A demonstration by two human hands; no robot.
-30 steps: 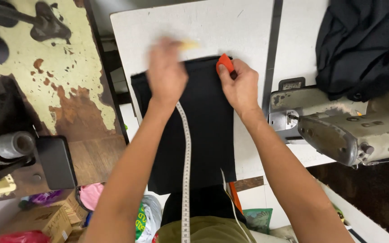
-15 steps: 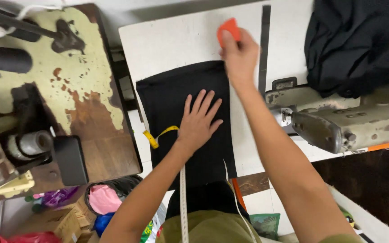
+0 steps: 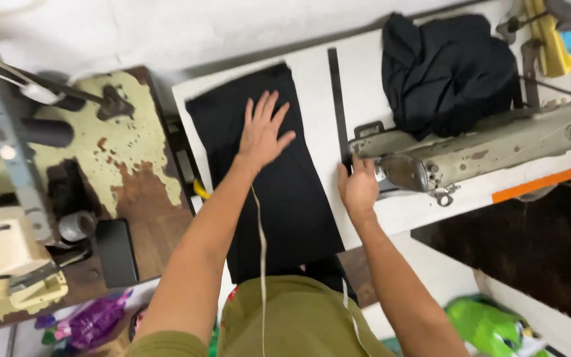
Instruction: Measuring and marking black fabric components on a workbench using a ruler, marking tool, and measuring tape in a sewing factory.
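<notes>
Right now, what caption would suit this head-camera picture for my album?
Left hand spread flat on black cloth on a white table; right hand rests beside the sewing machine.

1. Garment: olive-green short-sleeved shirt, visible near the lower edge.
2. Arms: bare from the sleeve hems to the left hand and right hand.
3. Accessory: pale measuring tape hangs down the shirt front.

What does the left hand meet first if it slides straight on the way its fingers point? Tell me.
The left hand lies flat on the black cloth, fingers pointing at its far edge; beyond that, likely only bare white table.
</notes>
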